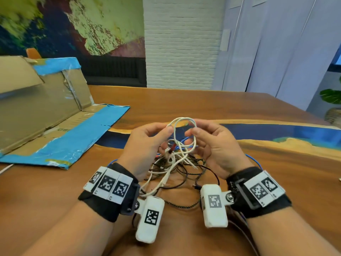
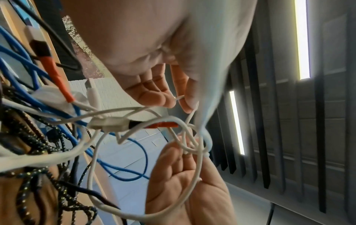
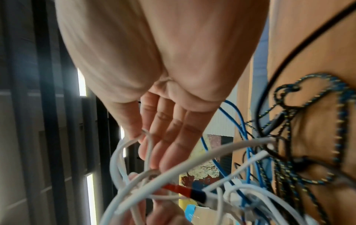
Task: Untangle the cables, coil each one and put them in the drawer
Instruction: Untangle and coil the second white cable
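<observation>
A tangle of cables is half lifted off the wooden table: white ones, a blue one, a black braided one and a red-and-black plug. My left hand and right hand are raised above it, close together, each pinching the white cable, which loops up between them. In the left wrist view, my left hand pinches a thin white strand; the right hand's fingers lie under the loop. In the right wrist view, white strands pass by the right hand's thumb and fingers.
An opened cardboard box with blue tape lies at the left of the table, its flap folded flat toward me. A blue resin strip runs across the tabletop behind my hands. A potted plant stands off the far right edge.
</observation>
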